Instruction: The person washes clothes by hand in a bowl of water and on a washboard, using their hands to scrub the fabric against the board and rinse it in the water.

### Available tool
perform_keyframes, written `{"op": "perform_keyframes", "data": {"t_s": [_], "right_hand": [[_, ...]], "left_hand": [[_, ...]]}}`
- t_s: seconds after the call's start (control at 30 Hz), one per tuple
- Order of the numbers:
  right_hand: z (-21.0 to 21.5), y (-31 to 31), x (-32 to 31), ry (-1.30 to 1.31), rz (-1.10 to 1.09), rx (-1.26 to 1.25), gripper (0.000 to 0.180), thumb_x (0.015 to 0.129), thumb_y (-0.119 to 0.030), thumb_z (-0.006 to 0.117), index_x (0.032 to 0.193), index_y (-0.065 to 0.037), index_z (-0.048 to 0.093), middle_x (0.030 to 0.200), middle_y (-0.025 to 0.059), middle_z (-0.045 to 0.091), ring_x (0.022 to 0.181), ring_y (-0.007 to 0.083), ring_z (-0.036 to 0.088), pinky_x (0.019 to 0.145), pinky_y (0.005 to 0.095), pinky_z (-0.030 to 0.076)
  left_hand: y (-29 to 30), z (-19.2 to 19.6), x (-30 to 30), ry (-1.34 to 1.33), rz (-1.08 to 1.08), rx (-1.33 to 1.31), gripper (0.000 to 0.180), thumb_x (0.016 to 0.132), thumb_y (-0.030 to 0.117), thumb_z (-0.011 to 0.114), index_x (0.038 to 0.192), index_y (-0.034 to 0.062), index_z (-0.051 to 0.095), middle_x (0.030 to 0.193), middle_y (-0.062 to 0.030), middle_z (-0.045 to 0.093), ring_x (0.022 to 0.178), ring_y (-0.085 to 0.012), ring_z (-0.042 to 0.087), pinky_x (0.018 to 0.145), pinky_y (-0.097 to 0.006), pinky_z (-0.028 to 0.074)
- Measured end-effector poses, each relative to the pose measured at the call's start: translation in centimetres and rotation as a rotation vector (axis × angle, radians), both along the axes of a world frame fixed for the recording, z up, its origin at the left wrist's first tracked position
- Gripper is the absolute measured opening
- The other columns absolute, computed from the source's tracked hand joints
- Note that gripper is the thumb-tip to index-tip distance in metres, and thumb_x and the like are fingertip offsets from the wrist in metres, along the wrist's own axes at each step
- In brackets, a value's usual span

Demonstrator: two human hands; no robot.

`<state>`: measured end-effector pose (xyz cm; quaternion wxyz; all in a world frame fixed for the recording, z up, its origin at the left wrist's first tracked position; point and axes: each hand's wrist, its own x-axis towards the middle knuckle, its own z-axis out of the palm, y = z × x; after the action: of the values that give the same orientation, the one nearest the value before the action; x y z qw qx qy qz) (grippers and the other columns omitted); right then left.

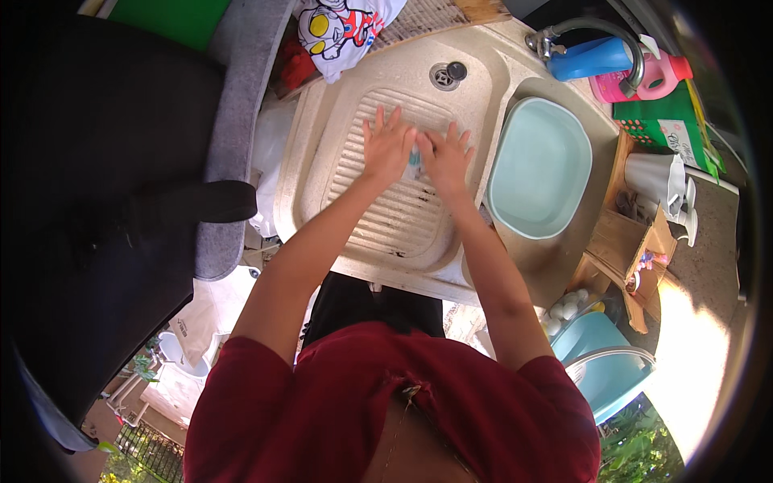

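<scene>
Hands pressed side by side on the ribbed washboard basin (378, 217): left hand (386, 149) and right hand (445, 158) lie flat, fingers spread, a small pale cloth (415, 163) pinned between them. Pale green tub (538, 167) sits just right; faucet (596, 36) above it.

The person wears a dark red short-sleeved top — its sleeves end above the elbows, leaving both forearms bare. The left hand (386, 149) and right hand (445, 158) are bare too (no gloves, rings or watch visible).
</scene>
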<state>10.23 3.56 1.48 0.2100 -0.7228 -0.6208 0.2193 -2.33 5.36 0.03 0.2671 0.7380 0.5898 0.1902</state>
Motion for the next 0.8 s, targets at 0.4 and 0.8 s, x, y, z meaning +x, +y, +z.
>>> {"op": "perform_keyframes", "data": {"t_s": [0.4, 0.8], "right_hand": [[-3.1, 8.0, -0.9, -0.157, -0.086, 0.207, 0.042, 0.082, -0.028, 0.052, 0.116, -0.005, 0.047, 0.133, 0.0315, 0.028, 0.127, 0.0485, 0.017, 0.102, 0.0590, 0.010], [1.5, -7.4, -3.5, 0.417, 0.034, 0.361, 0.013, 0.069, 0.001, 0.060, 0.064, -0.004, 0.050, 0.069, 0.0090, 0.053, 0.069, 0.0285, 0.050, 0.069, 0.0375, 0.036]], "left_hand": [[7.8, -1.9, 1.9, 0.200, 0.148, 0.268, 0.029, 0.088, 0.022, 0.044, 0.108, 0.0023, 0.049, 0.129, -0.0179, 0.040, 0.127, -0.0406, 0.022, 0.102, -0.052, 0.017], [-8.1, -0.6, 1.5, -0.900, 0.529, -0.279, 0.010, 0.086, 0.006, 0.048, 0.095, 0.0028, 0.047, 0.073, -0.0094, 0.054, 0.066, -0.0180, 0.051, 0.059, -0.033, 0.043]]}}
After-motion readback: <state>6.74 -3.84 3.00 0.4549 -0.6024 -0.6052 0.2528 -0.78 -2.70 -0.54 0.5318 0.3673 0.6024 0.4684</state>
